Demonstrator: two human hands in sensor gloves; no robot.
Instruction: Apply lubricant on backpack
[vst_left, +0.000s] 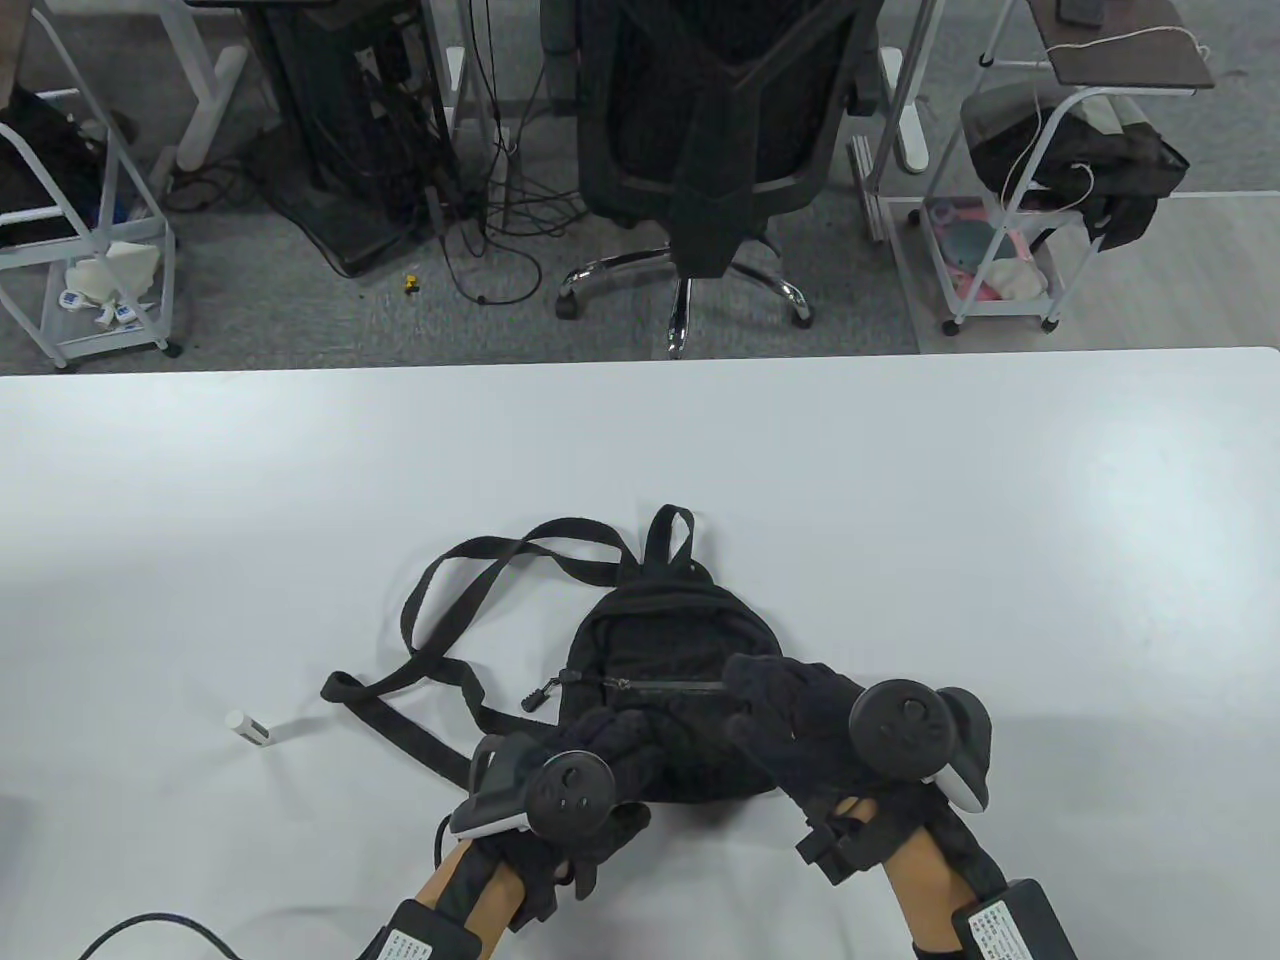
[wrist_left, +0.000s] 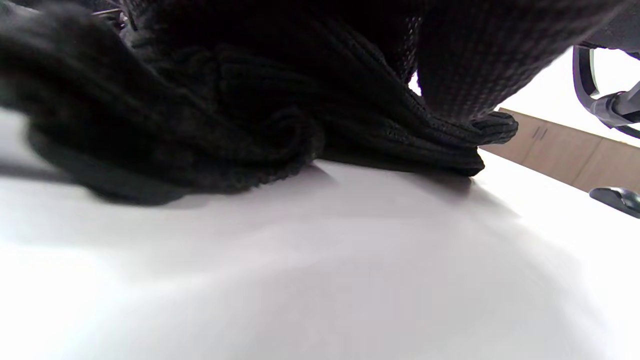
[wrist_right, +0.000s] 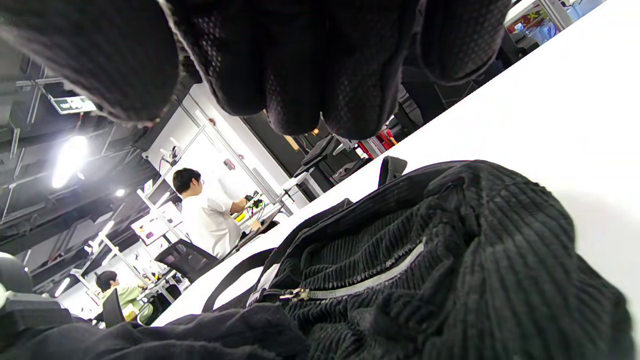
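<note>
A small black corduroy backpack (vst_left: 655, 630) lies flat on the white table (vst_left: 900, 480), straps trailing to the left. Its front zipper (vst_left: 660, 686) is closed, with the pull (vst_left: 538, 697) at the left end. A small white lubricant tube (vst_left: 250, 727) lies on the table left of the straps, away from both hands. My left hand (vst_left: 610, 735) grips the backpack's near left edge; the left wrist view shows bunched fabric (wrist_left: 225, 125) under it. My right hand (vst_left: 742, 700) hovers over the zipper's right end, its fingers (wrist_right: 300, 75) spread above the backpack (wrist_right: 450, 260) and holding nothing.
The strap loops (vst_left: 450, 600) spread across the table left of the bag. A black office chair (vst_left: 720, 150) and wire carts (vst_left: 1010, 200) stand on the floor beyond the table's far edge.
</note>
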